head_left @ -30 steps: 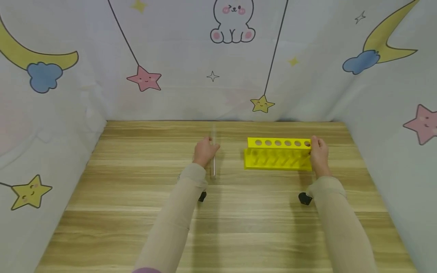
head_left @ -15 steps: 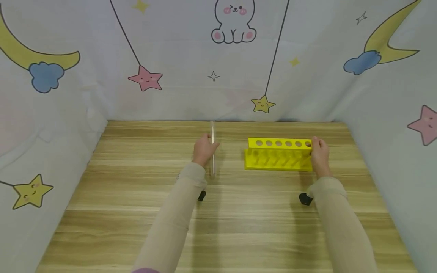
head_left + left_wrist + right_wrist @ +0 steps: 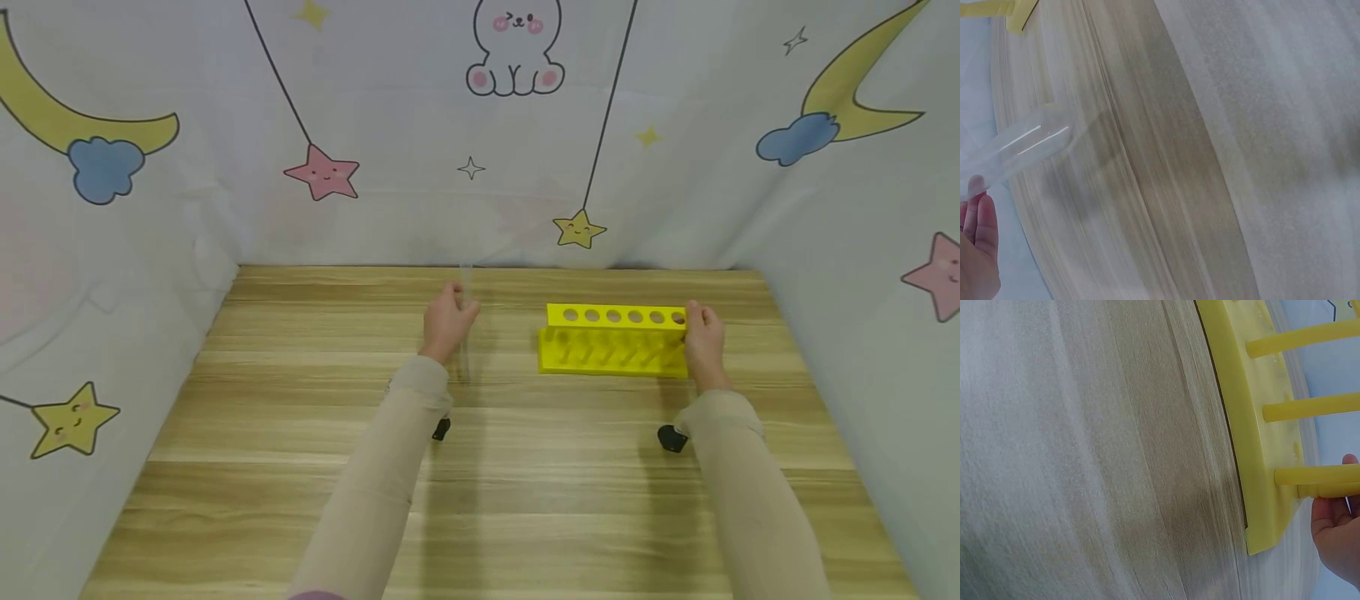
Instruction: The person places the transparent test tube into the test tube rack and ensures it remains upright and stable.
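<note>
Clear cylindrical tube [image 3: 1022,147] held above bench [image 3: 555,500], L of upright yellow plastic 6-hole rack [image 3: 613,367] w/ pegs [image 3: 1319,405].

Curtained tabletop booth [image 3: 847,217]; room beyond cannot be told. Walls: white nursery-print fabric [image 3: 405,117], three sides; yellow crescent moon [image 3: 45,121], upper left; winking animal [image 3: 516,50], upper middle. Surface: wood-grain tabletop [image 3: 555,483], lower half. Labware: yellow test-tube rack [image 3: 624,325], right of centre; clear tube [image 3: 1025,145], mid-left in left wrist view.

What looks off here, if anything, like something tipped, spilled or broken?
Nothing stands out. The yellow rack stands upright on the table, the right hand gripping its right end. The left hand holds the clear tube. I see no spill or crack.
</note>
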A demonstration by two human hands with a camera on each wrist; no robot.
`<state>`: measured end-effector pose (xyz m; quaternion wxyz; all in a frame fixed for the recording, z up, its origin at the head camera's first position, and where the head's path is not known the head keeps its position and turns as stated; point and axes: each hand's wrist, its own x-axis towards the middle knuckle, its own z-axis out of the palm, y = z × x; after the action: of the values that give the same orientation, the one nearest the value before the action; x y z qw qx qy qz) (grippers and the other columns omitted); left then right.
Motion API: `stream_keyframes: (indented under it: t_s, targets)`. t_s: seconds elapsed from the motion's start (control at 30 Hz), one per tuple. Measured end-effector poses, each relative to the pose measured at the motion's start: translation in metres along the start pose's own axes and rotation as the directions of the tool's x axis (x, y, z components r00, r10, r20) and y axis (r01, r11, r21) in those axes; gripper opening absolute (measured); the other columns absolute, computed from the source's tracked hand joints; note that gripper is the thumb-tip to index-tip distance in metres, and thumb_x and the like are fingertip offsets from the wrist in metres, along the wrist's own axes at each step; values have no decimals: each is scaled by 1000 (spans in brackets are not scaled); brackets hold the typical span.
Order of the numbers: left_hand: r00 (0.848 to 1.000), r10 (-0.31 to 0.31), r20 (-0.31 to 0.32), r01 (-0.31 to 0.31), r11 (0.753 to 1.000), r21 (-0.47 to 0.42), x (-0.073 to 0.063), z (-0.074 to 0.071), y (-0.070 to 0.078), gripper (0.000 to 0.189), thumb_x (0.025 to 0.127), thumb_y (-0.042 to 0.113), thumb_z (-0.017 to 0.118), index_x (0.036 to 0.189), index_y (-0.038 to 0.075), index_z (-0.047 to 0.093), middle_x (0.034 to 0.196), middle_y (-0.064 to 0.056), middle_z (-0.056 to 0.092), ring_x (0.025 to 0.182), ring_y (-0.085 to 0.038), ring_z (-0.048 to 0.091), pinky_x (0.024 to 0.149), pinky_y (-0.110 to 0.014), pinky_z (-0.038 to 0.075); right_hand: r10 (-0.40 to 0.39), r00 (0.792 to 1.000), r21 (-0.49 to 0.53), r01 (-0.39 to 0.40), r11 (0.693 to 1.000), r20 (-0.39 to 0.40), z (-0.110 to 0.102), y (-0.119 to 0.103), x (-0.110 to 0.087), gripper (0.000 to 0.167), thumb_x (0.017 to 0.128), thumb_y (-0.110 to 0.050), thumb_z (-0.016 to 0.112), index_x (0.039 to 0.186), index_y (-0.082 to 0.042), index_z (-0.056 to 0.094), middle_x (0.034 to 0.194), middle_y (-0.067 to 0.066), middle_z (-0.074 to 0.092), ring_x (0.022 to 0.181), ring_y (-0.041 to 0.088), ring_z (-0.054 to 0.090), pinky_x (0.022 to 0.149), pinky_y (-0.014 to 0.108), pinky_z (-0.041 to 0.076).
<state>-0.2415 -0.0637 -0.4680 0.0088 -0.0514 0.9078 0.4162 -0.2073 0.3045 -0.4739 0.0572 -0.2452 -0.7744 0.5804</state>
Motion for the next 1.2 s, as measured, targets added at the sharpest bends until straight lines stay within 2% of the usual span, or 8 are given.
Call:
stream_keyframes:
  t_s: [0.17,0.37,0.53,0.77,1.0,1.2]
  targets:
    - [998,37,-47,-38,999,-18,1,0,0,42,80,25,52,118,7,47,75,-1,53,60,-14,45,58,-26,39,-6,1000,-1,6,1000,0,0,0,0,36,92,-46,31,81,-14,42,88,-6,48,69,10,41,61,16,36]
    - [995,60,-76,-64,997,-49,2,0,-1,40,79,24,50,115,8,48,70,0,48,55,-13,41,53,-25,36,-9,1000,0,9,1000,3,0,0,0,36,92,-46,31,82,-13,43,87,-7,48,70,10,41,61,16,37]
    - [994,69,-86,-73,996,-52,2,0,-1,41,78,23,48,115,6,48,75,-3,53,59,-15,45,54,-27,38,-6,1000,13,6,1000,3,0,0,-1,35,92,-46,32,80,-15,42,87,-8,48,69,9,41,60,16,36]
    - [991,77,-106,-85,993,-77,1,1,5,39,76,21,50,113,6,50,93,-8,61,79,-19,60,65,-32,48,-12,1000,-7,12,1000,2,0,1,-1,36,92,-46,31,82,-14,44,87,-8,48,71,9,42,62,16,37]
    - [987,118,-110,-125,991,-54,1,3,8,39,79,20,49,115,6,48,96,-7,62,79,-18,61,64,-32,49,1,1000,-31,-1,1000,16,-1,0,-1,39,91,-49,29,86,-14,44,88,-7,47,70,9,40,62,17,36]
    - [985,126,-121,-133,990,-55,-1,2,9,37,79,20,49,114,7,49,93,-5,61,80,-18,62,63,-31,49,8,1000,-30,-8,1000,10,-1,0,0,39,91,-49,29,85,-14,44,88,-7,46,70,9,40,62,17,36]
